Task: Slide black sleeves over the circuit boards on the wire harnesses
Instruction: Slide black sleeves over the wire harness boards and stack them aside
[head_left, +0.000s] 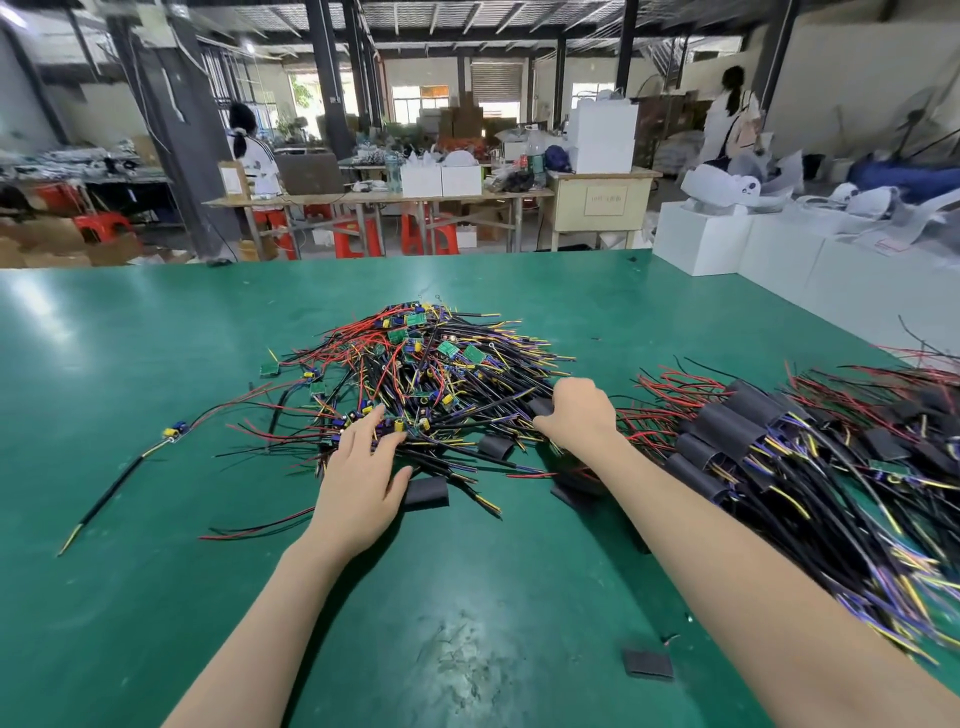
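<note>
1. Judging by how things lie, the step in hand is picking the next pieces: one bare harness and one sleeve. The left hand (358, 480) reaches into the near edge of the unsleeved pile (415, 384), fingers spread and fairly straight, the tips resting on wires and small boards; it grips nothing that I can make out.

2. The right hand (579, 415) sits at the pile's 4 o'clock edge with its fingers curled down. A black sleeve (540, 406) shows at the fingertips and the hand seems to pinch it, though the grasp itself is partly hidden.

3. The next move probably calls for the left hand to close on a single harness and draw it free of the tangle, then for the two hands to meet so the sleeve's open end lines up with the board. The tangle looks likely to drag neighbours along.

4. The unsleeved harnesses lie heaped at the centre of the green table (156, 415): red, black and yellow leads crossing every way, with small green circuit boards (449, 349) showing mostly toward 12 o'clock.

5. Loose sleeves lie flat just beside the hands: one (426, 492) touching the left thumb side, another (496, 447) between the hands, and one (649, 663) alone at 5 o'clock near the table edge.

6. At 3 o'clock a finished pile (753, 431) spreads out, its boards covered by black sleeves, wires trailing toward the viewer.

7. A stray harness (124, 470) lies well apart at 9 o'clock.
</note>
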